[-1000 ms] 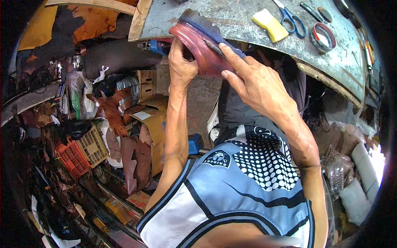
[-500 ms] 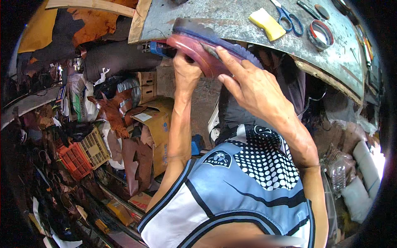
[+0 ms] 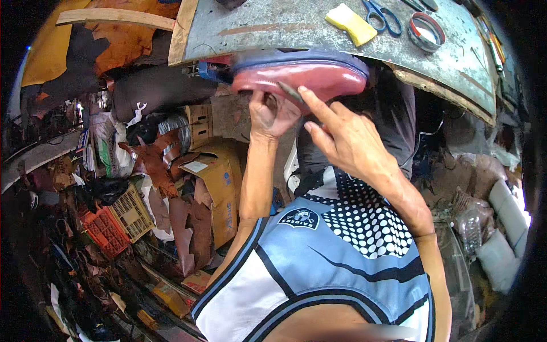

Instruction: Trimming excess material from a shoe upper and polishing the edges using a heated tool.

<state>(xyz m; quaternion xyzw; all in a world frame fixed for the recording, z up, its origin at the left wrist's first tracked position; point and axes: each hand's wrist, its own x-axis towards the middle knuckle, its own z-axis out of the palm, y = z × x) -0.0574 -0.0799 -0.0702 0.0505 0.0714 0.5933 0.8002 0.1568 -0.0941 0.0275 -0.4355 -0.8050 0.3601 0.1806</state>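
A glossy reddish-brown leather shoe (image 3: 333,82) lies on its side in the air at the near edge of the workbench, its dark blue sole (image 3: 307,57) turned away from me. My left hand (image 3: 270,117) grips it from below, fingers curled and partly hidden by the shoe. In my right hand (image 3: 356,137) is a narrow, dark, pointed blade (image 3: 292,93). The index finger stretches along it, and the tip lies over the leather upper; whether it touches I cannot tell. Its handle is hidden in the palm.
On the metal-topped workbench (image 3: 256,34) are a yellow sponge-like block (image 3: 350,24), blue-handled scissors (image 3: 383,18) and a roll of tape (image 3: 426,32). Leather pieces (image 3: 128,51) hang at far left. A cardboard box (image 3: 222,194) and plastic crates (image 3: 105,228) stand on the left.
The shoe has turned from a slant to nearly level, its side now facing me more. Both hands have shifted slightly down, and the blade still lies over the upper.
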